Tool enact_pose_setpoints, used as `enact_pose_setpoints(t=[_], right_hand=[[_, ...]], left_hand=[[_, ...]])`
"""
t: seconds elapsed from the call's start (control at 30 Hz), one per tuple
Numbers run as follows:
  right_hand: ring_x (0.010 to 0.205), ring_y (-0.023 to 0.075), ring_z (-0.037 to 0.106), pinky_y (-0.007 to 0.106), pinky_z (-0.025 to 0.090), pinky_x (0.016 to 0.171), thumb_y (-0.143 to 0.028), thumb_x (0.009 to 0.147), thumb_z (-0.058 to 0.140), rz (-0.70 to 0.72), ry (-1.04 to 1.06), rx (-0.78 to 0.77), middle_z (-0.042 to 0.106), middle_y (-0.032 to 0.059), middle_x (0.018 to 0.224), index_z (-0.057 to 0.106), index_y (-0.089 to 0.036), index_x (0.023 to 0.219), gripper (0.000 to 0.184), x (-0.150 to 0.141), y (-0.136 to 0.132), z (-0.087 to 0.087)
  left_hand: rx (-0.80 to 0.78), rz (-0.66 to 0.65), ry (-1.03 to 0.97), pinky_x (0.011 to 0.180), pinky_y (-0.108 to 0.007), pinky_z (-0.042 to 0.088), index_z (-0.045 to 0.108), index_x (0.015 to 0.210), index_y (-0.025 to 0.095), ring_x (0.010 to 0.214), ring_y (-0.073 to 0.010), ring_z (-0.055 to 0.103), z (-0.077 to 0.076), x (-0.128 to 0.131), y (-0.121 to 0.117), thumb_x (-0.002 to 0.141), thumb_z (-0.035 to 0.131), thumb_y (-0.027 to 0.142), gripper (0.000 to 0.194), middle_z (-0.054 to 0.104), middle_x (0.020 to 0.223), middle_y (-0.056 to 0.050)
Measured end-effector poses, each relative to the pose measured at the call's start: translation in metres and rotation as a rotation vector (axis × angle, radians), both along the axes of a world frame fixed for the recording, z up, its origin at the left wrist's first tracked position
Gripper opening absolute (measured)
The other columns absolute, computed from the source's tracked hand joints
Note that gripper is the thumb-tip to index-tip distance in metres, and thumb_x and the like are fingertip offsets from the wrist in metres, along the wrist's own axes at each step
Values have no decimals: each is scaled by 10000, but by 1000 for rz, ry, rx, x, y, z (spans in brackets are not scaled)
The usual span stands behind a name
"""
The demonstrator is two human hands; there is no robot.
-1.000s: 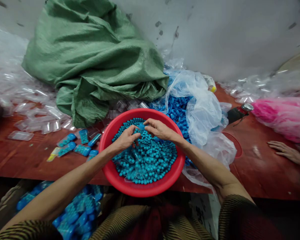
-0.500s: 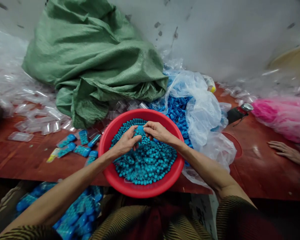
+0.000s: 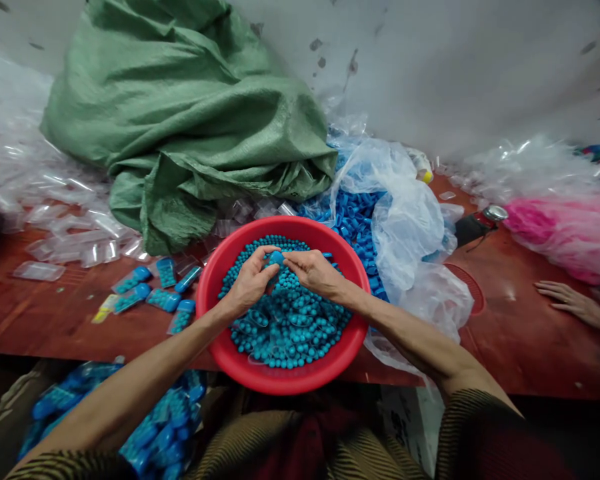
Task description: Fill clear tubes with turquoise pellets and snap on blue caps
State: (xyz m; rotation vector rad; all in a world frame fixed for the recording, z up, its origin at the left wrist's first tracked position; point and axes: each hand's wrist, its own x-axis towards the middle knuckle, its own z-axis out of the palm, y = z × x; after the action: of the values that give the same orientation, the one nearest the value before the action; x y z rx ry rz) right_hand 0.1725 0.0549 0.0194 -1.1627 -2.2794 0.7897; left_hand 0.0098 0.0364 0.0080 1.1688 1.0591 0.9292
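Observation:
Over the red basin (image 3: pixel 283 383), my left hand (image 3: pixel 253 280) is closed around a small blue-capped container (image 3: pixel 277 257), mostly hidden by the fingers. My right hand (image 3: pixel 316 272) pinches at the right side of its blue cap, thumb and forefinger together. Below both hands, the basin holds a heap of turquoise beads (image 3: pixel 293 333), with some small clear cases among them. Several filled, blue-capped containers (image 3: pixel 163 300) lie on the red table left of the basin.
A big green sack (image 3: pixel 195 113) stands behind the basin. Clear empty cases (image 3: pixel 85 233) spread at left. Blue caps (image 3: pixel 357 220) spill from a clear plastic bag (image 3: pixel 405 213). A flask (image 3: pixel 475 225), pink bag (image 3: pixel 555 227) and another person's hand (image 3: pixel 570 300) are at right.
My right hand has turned and its fingers have drawn into a tighter pinch at the cap. The blue-capped container has tilted slightly and shifted a little left; the other person's hand stays still.

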Motion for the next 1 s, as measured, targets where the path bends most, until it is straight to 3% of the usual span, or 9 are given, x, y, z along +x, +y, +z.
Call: enact_pose_setpoints(t=[0.1, 0.2, 0.33, 0.43, 0.57, 0.63, 0.7, 0.83, 1.0], right_hand=[[772, 153, 574, 278, 436, 761, -241, 917, 405, 40, -10, 5, 641, 53, 827, 643, -150, 953, 257, -1, 1, -2], [829, 156, 578, 308, 459, 806, -181, 853, 492, 94, 49, -91, 635, 56, 894, 637, -143, 1041, 241, 4, 11, 3], [599, 92, 544, 259, 499, 611, -152, 773, 565, 76, 204, -431, 602, 5, 807, 604, -140, 1133, 362, 14, 28, 14], [599, 95, 575, 246, 510, 551, -160, 735, 610, -76, 376, -505, 628, 39, 922, 521, -116, 1237, 511, 11, 32, 18], [889, 172, 638, 301, 526, 760, -212, 826, 524, -106, 286, -274, 644, 80, 1106, 559, -143, 1213, 395, -3, 24, 24], [1098, 205, 575, 344, 455, 932, -264, 877, 471, -28, 152, -113, 608, 83, 1212, 569, -163, 1214, 365, -7, 18, 28], [1219, 250, 489, 395, 394, 1007, -349, 875, 497, 45, 30, -18, 541, 121, 1296, 488, -147, 1301, 471, -9, 14, 30], [1166, 349, 502, 481, 455, 910, -475, 750, 653, 73, -189, 89, 447, 206, 1307, 209, -126, 1448, 898, -12, 6, 23], [1040, 336, 558, 449, 510, 785, -496, 796, 576, -10, -297, 198, 459, 221, 1222, 116, -108, 1460, 896, -18, -5, 8]], left_hand=[[-11, 52, 23, 360, -168, 292, 450, 1084, 205, 373, -36, 368, -1, -2, 0, 754, 588, 347, 385, 427, 576, 94], [-54, -7, 75, 349, -175, 290, 431, 1096, 206, 380, -56, 430, 4, -9, 3, 755, 582, 388, 415, 474, 604, 77], [-37, -136, 117, 377, -191, 362, 414, 1085, 207, 434, -76, 488, 15, -15, 6, 750, 593, 388, 421, 501, 666, 59], [-10, -142, 141, 402, -189, 392, 406, 1105, 202, 456, -73, 493, 21, -14, 7, 778, 564, 358, 395, 501, 677, 56], [60, -99, 141, 380, -183, 353, 370, 1238, 216, 419, -58, 470, 23, -9, 8, 777, 575, 340, 520, 508, 696, 48], [80, -55, 106, 378, -186, 331, 372, 1260, 227, 409, -55, 446, 23, -6, 7, 774, 586, 356, 547, 506, 693, 44], [85, -10, 70, 408, -197, 341, 382, 1267, 230, 437, -65, 449, 23, -4, 6, 775, 591, 376, 554, 519, 701, 34], [106, 7, 0, 622, -238, 447, 390, 1283, 191, 692, -124, 556, 21, 0, 4, 776, 581, 370, 571, 602, 894, -27], [148, 9, 28, 759, -255, 449, 430, 1228, 161, 818, -141, 557, 16, 4, 2, 773, 577, 337, 509, 600, 950, -33]])
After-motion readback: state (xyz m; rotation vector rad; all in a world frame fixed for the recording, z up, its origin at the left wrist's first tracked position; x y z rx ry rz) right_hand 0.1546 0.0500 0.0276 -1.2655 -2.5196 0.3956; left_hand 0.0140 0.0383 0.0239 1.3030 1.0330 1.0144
